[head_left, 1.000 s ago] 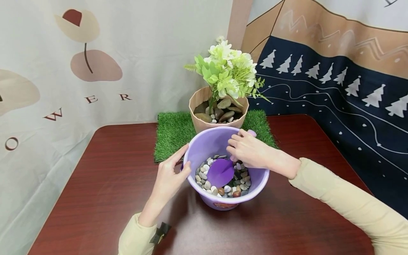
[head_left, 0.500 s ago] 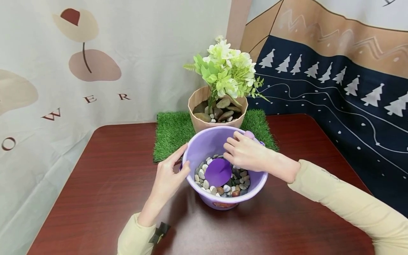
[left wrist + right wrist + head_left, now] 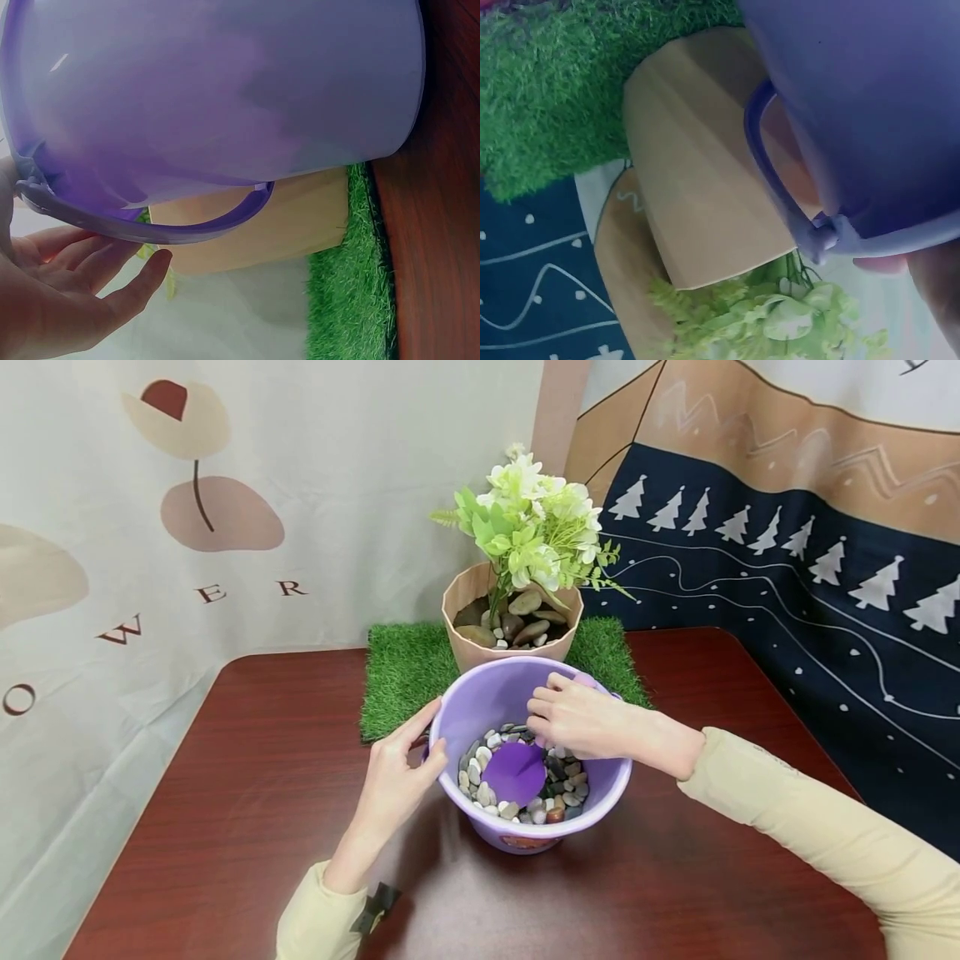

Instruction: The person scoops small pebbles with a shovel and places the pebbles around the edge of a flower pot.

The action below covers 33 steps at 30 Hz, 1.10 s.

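A lilac bucket stands on the table with a layer of pebbles inside. My left hand holds the bucket's left rim, thumb at the rim and the other fingers along the outside. In the left wrist view those fingers lie by the bucket's hanging handle. My right hand reaches over the right side and grips a toy shovel by its lilac handle, which the fingers mostly hide. The shovel's dark purple blade lies among the pebbles.
Right behind the bucket stands a beige flowerpot with stones and white-green artificial flowers. It sits on a mat of artificial grass. Printed curtains hang behind the dark red wooden table.
My right hand has tipped and lowered the shovel, so its blade sits a little nearer the front among the pebbles, some of which have shifted. My left hand has stayed at the rim.
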Each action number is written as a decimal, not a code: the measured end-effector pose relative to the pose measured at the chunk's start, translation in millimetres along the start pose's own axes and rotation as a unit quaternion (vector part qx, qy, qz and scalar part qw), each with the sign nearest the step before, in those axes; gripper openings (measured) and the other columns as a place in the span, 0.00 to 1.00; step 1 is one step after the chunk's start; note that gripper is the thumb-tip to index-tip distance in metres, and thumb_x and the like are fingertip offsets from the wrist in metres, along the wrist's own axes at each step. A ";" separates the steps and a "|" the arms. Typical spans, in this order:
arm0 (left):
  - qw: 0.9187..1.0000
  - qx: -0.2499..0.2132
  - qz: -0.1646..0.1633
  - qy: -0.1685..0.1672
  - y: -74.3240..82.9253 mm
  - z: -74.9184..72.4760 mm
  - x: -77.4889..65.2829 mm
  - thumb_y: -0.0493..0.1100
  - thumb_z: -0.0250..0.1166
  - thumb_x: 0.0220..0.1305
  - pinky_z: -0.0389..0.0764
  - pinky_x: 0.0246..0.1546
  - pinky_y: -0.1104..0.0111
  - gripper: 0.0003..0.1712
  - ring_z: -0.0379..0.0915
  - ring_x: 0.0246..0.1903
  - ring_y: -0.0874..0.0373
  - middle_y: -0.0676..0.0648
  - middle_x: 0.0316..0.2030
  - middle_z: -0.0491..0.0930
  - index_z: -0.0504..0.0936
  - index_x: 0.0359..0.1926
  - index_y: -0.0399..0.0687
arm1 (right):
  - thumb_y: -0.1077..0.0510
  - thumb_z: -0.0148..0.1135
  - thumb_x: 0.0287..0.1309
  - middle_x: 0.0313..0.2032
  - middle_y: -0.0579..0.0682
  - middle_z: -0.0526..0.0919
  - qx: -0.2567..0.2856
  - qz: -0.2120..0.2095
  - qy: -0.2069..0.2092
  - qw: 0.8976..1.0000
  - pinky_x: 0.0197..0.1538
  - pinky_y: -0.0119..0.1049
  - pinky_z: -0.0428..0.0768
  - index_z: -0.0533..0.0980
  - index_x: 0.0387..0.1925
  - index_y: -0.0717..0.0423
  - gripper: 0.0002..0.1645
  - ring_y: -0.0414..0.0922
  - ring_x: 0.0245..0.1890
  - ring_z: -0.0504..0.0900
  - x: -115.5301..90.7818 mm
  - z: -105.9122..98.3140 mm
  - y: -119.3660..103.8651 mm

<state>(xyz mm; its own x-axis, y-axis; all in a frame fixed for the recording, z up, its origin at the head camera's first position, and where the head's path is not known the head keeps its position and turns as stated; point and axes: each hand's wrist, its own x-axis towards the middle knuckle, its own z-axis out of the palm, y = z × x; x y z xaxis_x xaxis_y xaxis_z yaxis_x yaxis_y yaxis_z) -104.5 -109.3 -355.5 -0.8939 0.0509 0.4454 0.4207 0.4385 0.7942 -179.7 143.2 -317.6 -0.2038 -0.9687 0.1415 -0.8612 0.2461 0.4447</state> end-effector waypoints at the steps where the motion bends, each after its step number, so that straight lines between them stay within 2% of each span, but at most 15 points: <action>1: 1.000 0.001 0.000 0.000 -0.2 -0.1 0.0 0.31 0.62 0.52 0.84 0.40 0.70 0.29 0.80 0.43 0.46 0.39 0.56 0.74 0.73 0.58 0.40 | 0.54 0.60 0.53 0.26 0.46 0.76 0.016 0.003 0.003 1.000 0.36 0.35 0.65 0.73 0.26 0.52 0.06 0.44 0.28 0.69 -0.6 0.2 1.0; 6: 1.000 0.005 -0.005 0.000 -0.7 0.2 0.2 0.32 0.62 0.52 0.84 0.39 0.69 0.29 0.80 0.44 0.47 0.41 0.56 0.74 0.73 0.58 0.41 | 0.53 0.62 0.52 0.26 0.44 0.75 0.082 0.018 0.015 0.996 0.37 0.34 0.66 0.73 0.26 0.50 0.07 0.43 0.28 0.70 -3.0 1.3 5.1; 8: 1.000 0.003 -0.009 -0.002 -0.6 0.5 0.3 0.32 0.62 0.52 0.84 0.38 0.69 0.29 0.80 0.44 0.47 0.41 0.56 0.74 0.73 0.58 0.42 | 0.50 0.60 0.54 0.26 0.43 0.75 0.096 0.020 0.014 0.995 0.38 0.33 0.67 0.74 0.26 0.49 0.08 0.42 0.29 0.71 -3.1 1.1 6.7; 15: 1.000 0.007 -0.013 -0.001 0.6 0.3 0.3 0.33 0.62 0.52 0.84 0.35 0.71 0.29 0.81 0.42 0.47 0.41 0.56 0.74 0.73 0.58 0.43 | 0.48 0.61 0.53 0.28 0.41 0.77 0.146 0.043 0.006 0.988 0.37 0.33 0.68 0.76 0.29 0.46 0.07 0.40 0.32 0.73 -7.3 -7.4 16.5; 20: 1.000 0.004 -0.013 0.000 0.9 -0.6 -0.5 0.33 0.62 0.52 0.84 0.33 0.74 0.29 0.80 0.42 0.46 0.40 0.56 0.74 0.73 0.58 0.43 | 0.49 0.64 0.50 0.29 0.40 0.77 0.147 0.061 0.026 0.987 0.36 0.32 0.66 0.77 0.30 0.46 0.07 0.40 0.34 0.75 -14.4 -12.9 23.2; 24: 1.000 0.000 -0.011 0.001 1.0 -0.8 -0.8 0.32 0.62 0.52 0.84 0.35 0.72 0.29 0.80 0.42 0.46 0.40 0.56 0.74 0.72 0.59 0.42 | 0.51 0.66 0.47 0.29 0.41 0.78 0.143 0.079 0.057 0.985 0.35 0.32 0.65 0.78 0.29 0.47 0.08 0.40 0.33 0.75 -22.6 -17.4 29.6; 33: 1.000 0.005 -0.010 0.004 0.3 -0.1 -0.3 0.32 0.62 0.52 0.84 0.40 0.69 0.29 0.80 0.42 0.47 0.41 0.56 0.74 0.73 0.58 0.42 | 0.54 0.69 0.43 0.27 0.40 0.79 0.149 0.139 0.113 0.972 0.34 0.30 0.63 0.79 0.28 0.48 0.08 0.37 0.31 0.75 -48.1 -26.0 55.2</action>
<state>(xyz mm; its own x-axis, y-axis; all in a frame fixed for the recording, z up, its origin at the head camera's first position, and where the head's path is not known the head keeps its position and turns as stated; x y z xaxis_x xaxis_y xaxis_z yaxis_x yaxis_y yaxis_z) -104.2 -109.2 -355.3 -0.9009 0.0357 0.4325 0.4013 0.4479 0.7990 -205.3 204.2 -276.8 -0.3699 -0.8258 0.4257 -0.8908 0.4454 0.0900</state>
